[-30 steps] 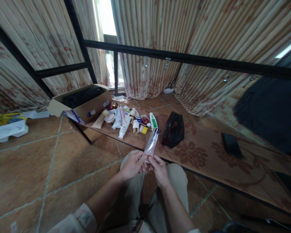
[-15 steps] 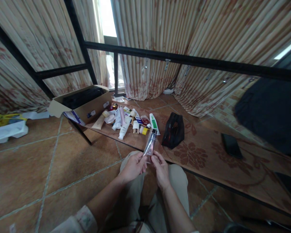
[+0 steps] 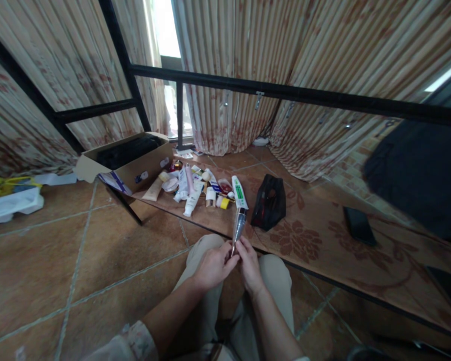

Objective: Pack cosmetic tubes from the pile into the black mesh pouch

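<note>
Left hand and right hand both grip the lower end of the silver tube, fingers pinched narrow. The silver tube sits at the near edge of the table, cap pointing far; whether it touches the green-white tube beyond cannot be told. Crowding is at left: tan tube and white tube lie close to the near edge. Right of the hands stands the pouch; open room separates it from the phone.
</note>
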